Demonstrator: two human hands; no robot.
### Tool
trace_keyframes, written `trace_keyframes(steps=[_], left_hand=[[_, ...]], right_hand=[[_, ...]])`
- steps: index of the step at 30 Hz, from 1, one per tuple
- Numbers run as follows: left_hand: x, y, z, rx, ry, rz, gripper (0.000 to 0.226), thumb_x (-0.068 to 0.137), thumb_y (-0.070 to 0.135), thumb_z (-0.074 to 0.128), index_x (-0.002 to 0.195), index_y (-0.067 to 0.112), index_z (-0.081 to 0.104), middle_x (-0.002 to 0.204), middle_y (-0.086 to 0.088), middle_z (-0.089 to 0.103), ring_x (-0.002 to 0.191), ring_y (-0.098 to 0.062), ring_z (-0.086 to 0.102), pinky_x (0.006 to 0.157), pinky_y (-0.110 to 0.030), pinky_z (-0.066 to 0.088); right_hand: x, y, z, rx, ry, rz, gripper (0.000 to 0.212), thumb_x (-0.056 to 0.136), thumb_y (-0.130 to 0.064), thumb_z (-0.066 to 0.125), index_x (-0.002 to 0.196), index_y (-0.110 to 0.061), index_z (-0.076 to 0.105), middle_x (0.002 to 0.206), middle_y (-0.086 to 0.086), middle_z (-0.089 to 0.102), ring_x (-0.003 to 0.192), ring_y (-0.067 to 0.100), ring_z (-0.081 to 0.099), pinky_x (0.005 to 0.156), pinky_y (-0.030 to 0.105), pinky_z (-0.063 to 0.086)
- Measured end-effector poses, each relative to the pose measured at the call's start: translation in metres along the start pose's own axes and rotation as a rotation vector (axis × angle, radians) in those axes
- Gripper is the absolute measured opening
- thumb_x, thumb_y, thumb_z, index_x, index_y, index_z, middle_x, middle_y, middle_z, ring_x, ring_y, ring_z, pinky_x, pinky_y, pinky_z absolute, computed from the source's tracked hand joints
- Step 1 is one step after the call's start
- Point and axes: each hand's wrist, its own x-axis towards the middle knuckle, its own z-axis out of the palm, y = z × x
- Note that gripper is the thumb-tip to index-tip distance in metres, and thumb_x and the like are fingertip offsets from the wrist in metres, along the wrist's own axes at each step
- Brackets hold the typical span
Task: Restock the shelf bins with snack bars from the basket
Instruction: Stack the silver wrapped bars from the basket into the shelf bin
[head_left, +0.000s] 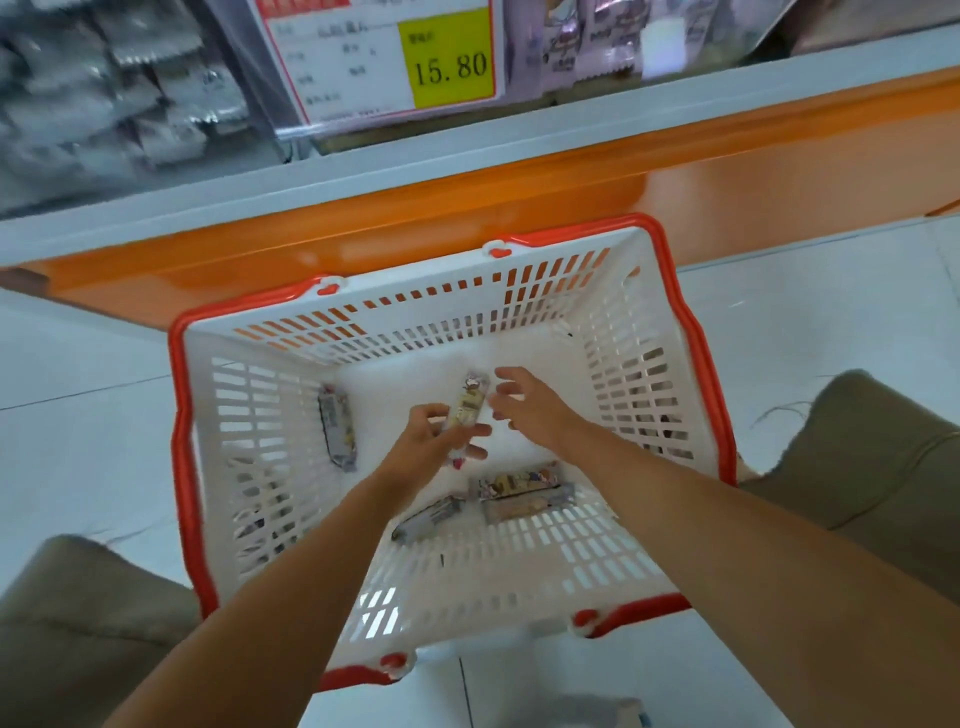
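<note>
A white plastic basket (644, 540) with a red rim stands on the floor below the shelf. Both my hands reach into it. My left hand (434, 441) pinches a pale snack bar (470, 402) that points away from me. My right hand (527, 402) hovers just right of that bar with fingers spread, holding nothing. Another bar (337, 427) lies along the basket's left wall. Three more bars lie near the front: a dark one (428, 517), and two side by side (522, 480) (527, 506).
The shelf bins (119, 93) above hold silvery and purple packets behind a clear front, with a price tag (384, 57) reading 15.80. An orange shelf base (467, 208) runs behind the basket. My knees (872, 452) flank the basket on a white tiled floor.
</note>
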Motion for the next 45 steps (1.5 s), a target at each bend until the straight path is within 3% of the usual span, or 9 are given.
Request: trace_keyframes(steps=[5,11,20,26,30,33,37,41,45], left_hand=[[-0.033,0.033,-0.013,0.067,-0.025,0.05,0.021,0.097,0.017,0.056,0.117,0.013,0.052,0.101,-0.012,0.068,0.08,-0.022,0.067,0.068,-0.031,0.053],[-0.099,0.082,-0.034,0.116,0.031,0.206,0.03,0.093,0.01,0.062,0.123,0.013,0.061,0.093,-0.006,0.061,0.082,-0.021,0.062,0.066,-0.026,0.05],[-0.2,0.129,-0.043,-0.293,0.355,0.478,0.059,0.075,0.019,0.08,0.121,-0.009,0.054,0.096,-0.015,0.069,0.072,-0.018,0.067,0.058,-0.023,0.051],[-0.249,0.158,-0.026,-0.485,0.406,0.58,0.025,0.092,0.016,0.064,0.112,0.003,0.056,0.09,-0.012,0.069,0.069,-0.016,0.068,0.064,-0.028,0.056],[-0.27,0.194,-0.047,-0.436,0.517,0.679,0.031,0.09,0.02,0.067,0.115,0.003,0.057,0.089,-0.014,0.064,0.067,-0.021,0.062,0.053,-0.024,0.051],[-0.283,0.232,-0.065,-0.273,0.602,0.727,0.05,0.09,0.028,0.069,0.129,0.001,0.053,0.09,-0.01,0.067,0.069,-0.02,0.064,0.06,-0.027,0.053],[-0.289,0.28,-0.08,-0.039,0.738,0.727,0.077,0.083,0.04,0.074,0.14,0.0,0.039,0.114,-0.015,0.063,0.098,-0.029,0.065,0.086,-0.043,0.055],[-0.278,0.312,-0.092,0.185,0.833,0.688,0.054,0.087,0.039,0.069,0.124,0.004,0.052,0.078,-0.003,0.061,0.071,-0.021,0.059,0.067,-0.031,0.048],[-0.258,0.332,-0.106,0.323,0.897,0.65,0.051,0.086,0.041,0.07,0.122,0.007,0.059,0.109,-0.011,0.066,0.088,-0.026,0.062,0.075,-0.033,0.047]], right_hand=[[-0.03,-0.048,-0.006,0.133,-0.024,-0.114,0.039,0.096,-0.021,0.06,0.131,-0.009,0.047,0.111,0.012,0.065,0.085,0.015,0.065,0.076,0.026,0.05],[-0.088,-0.103,-0.009,0.142,-0.034,-0.268,0.037,0.093,-0.023,0.064,0.126,-0.019,0.048,0.106,0.012,0.066,0.081,0.017,0.066,0.081,0.029,0.054],[-0.18,-0.158,0.002,0.005,0.001,-0.455,0.037,0.089,-0.026,0.069,0.102,0.006,0.058,0.082,0.007,0.067,0.069,0.009,0.064,0.069,0.023,0.051],[-0.228,-0.204,0.029,-0.074,0.001,-0.663,0.032,0.086,-0.036,0.071,0.09,-0.007,0.057,0.077,0.008,0.067,0.072,0.016,0.062,0.076,0.038,0.051],[-0.247,-0.235,0.026,-0.212,0.146,-0.901,0.025,0.091,-0.034,0.065,0.094,-0.01,0.061,0.09,0.009,0.065,0.08,0.015,0.059,0.076,0.036,0.051],[-0.253,-0.264,0.018,-0.374,0.325,-1.085,0.021,0.095,-0.031,0.06,0.108,-0.015,0.059,0.099,-0.004,0.053,0.086,0.009,0.052,0.074,0.021,0.042],[-0.238,-0.305,0.007,-0.608,0.505,-1.229,0.035,0.095,-0.035,0.058,0.127,-0.021,0.053,0.129,-0.004,0.049,0.12,0.015,0.046,0.1,0.036,0.04],[-0.218,-0.333,0.002,-0.781,0.52,-1.198,0.056,0.096,-0.04,0.056,0.146,-0.028,0.037,0.157,-0.005,0.027,0.145,0.017,0.021,0.117,0.043,0.018],[-0.197,-0.347,-0.002,-0.915,0.521,-1.191,0.064,0.097,-0.043,0.053,0.153,-0.026,0.025,0.162,-0.004,0.015,0.148,0.016,0.011,0.119,0.039,0.008]])
